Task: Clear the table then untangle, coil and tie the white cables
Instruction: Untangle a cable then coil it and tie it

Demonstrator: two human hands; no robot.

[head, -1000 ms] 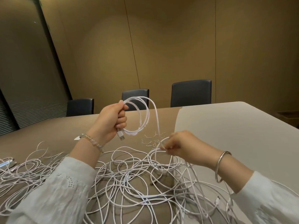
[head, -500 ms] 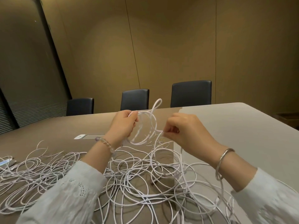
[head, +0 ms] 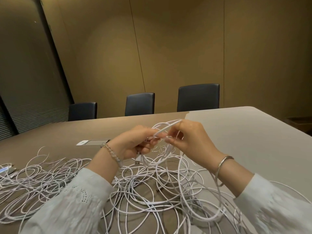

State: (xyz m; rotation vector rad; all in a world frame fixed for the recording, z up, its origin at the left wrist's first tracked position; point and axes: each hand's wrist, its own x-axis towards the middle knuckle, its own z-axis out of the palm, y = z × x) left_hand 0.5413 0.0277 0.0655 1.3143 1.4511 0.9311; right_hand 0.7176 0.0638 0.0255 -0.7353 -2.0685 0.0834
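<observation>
Since half a second ago, our left hand (head: 135, 146) and right hand (head: 190, 139) have closed together above the table (head: 244, 132). Both pinch the small cable coil (head: 158, 159), its plug hanging under the left. The tangled cables (head: 135, 191) lie below. We can read no writing anywhere.

Three chairs (head: 198, 97) behind one bench (head: 236, 132), one phone (head: 93, 142), two hands (head: 133, 144), two bracelets (head: 223, 163); the cables (head: 143, 191) are too tangled to count.
</observation>
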